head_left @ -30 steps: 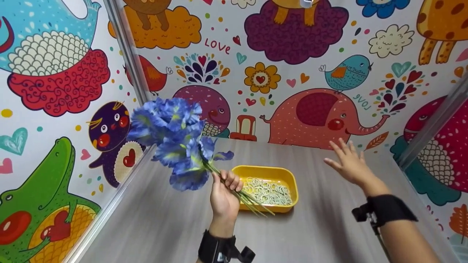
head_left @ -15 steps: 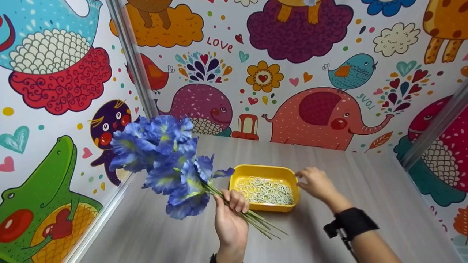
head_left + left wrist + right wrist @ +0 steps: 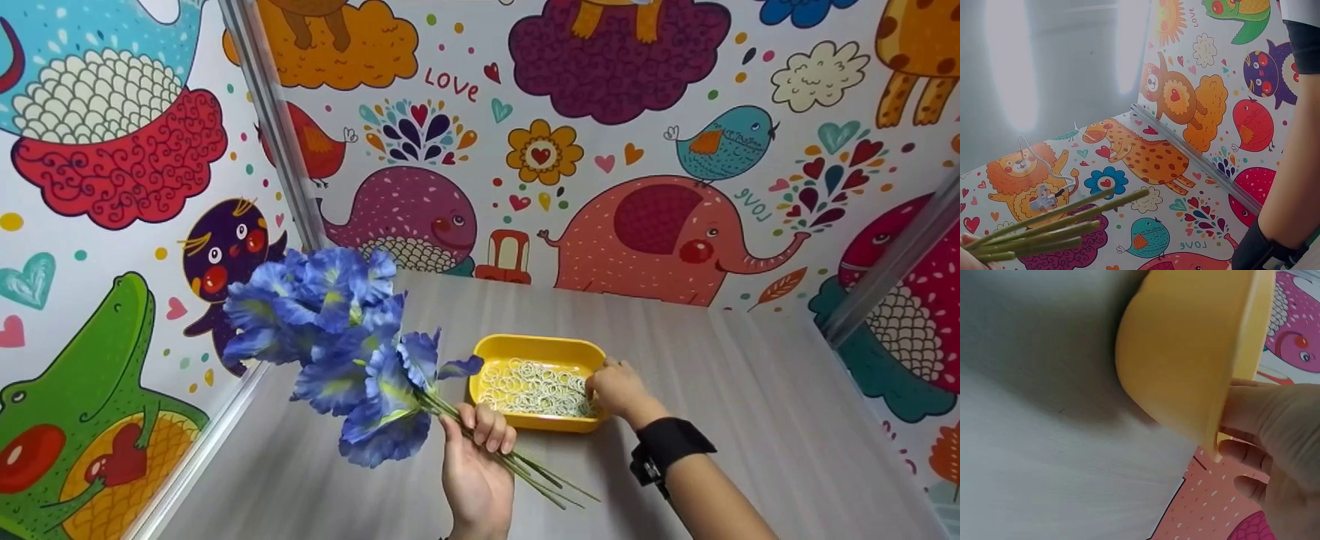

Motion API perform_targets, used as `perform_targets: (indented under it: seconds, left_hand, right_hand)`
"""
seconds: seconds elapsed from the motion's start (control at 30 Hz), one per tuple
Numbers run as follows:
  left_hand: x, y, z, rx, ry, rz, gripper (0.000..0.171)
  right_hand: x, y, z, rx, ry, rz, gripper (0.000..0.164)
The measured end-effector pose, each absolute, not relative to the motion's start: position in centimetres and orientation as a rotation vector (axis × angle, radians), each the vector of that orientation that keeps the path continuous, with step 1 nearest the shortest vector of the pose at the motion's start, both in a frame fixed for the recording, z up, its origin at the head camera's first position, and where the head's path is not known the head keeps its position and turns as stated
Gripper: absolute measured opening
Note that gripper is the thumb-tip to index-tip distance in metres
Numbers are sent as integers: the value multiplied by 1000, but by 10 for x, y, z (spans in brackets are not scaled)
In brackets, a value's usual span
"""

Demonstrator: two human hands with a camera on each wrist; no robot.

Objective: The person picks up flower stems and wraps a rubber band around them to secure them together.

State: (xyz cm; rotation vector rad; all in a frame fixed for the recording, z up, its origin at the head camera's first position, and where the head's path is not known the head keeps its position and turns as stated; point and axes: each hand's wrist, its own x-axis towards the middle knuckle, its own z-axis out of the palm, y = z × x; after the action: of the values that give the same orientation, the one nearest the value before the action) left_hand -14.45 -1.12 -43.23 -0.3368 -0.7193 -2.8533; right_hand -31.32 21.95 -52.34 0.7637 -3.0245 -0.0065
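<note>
Left hand: left hand (image 3: 480, 476) holding, fingers and thumb curled round the stems (image 3: 536, 478)
Stems: green, thin, bunched; cut ends stick out past the hand, toward lower right in head view
Flowers: blue flowers (image 3: 337, 341) with yellow-green centers, up and left of the left hand, raised above the table
Right hand: right hand (image 3: 621, 390) at the tray's right end, fingers reaching over the rim; tips hidden, can't tell if anything is pinched
Tray: yellow tray (image 3: 536, 343) on the table, right of the flowers
Rings: many small pale rings (image 3: 536, 390) inside the tray
Right wrist: black strap (image 3: 676, 441)
Table: gray table (image 3: 360, 487), streaked
Walls: cartoon walls (image 3: 450, 45), animals and hearts
</note>
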Motion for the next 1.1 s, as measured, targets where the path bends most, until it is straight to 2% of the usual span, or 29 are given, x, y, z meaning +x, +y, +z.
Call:
perform_targets:
  seconds: [0.17,0.47,0.87,1.1]
  left_hand:
    - [-144,-11,-432,-327,-719,-2853,37]
    - [-142,-11,-432,-347,-713,-2867,38]
    - [-143,-10,-429,-210,-734,-2885,38]
    - [-142,-11,-430,-216,-742,-2884,38]
  right_hand:
    - [-312,216,-533,819,-2913,-173,17]
    - [-313,217,-542,803,-2891,-80,13]
    - [-316,215,-533,765,-2982,11,14]
    - [-316,216,-530,738,-3017,16,13]
